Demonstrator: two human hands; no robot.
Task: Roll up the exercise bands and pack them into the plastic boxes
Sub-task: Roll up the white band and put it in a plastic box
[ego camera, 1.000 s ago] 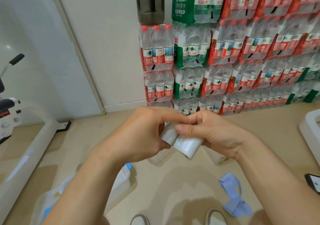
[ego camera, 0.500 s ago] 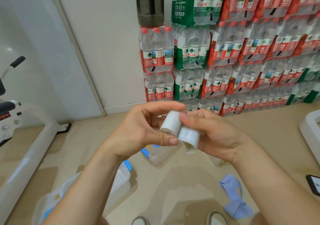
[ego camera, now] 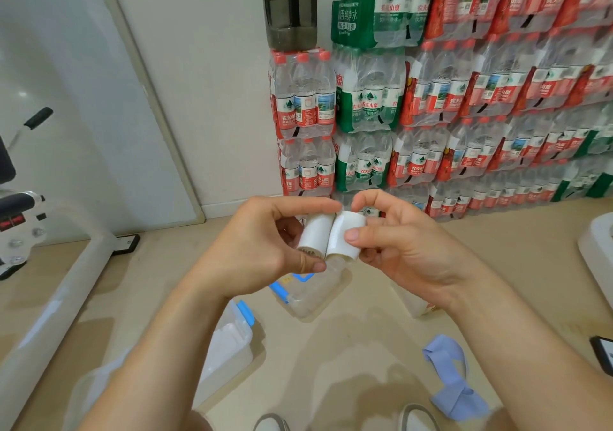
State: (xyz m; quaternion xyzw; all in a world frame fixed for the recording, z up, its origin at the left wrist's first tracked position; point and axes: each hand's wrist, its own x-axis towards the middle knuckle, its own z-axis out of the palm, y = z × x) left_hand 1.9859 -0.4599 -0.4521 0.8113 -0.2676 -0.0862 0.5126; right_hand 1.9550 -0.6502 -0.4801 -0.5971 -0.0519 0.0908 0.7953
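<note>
Hands lifted; left hand (ego camera: pixel 262 245) fingers (ego camera: pixel 308 265) pinch white band (ego camera: pixel 316 233) roll, right hand (ego camera: pixel 401 251) fingers (ego camera: pixel 356 234) pinch loose part.

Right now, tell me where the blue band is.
Head view, lower right: the blue band lies on the floor, just right of the right shoe.

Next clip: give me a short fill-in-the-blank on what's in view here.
1. The rolled band gripped by the left hand and right hand is ____.
2. The blue band lies loose on the ____.
3. The plastic box by the left forearm has a ____ latch.
Missing words: white; floor; blue.
</note>
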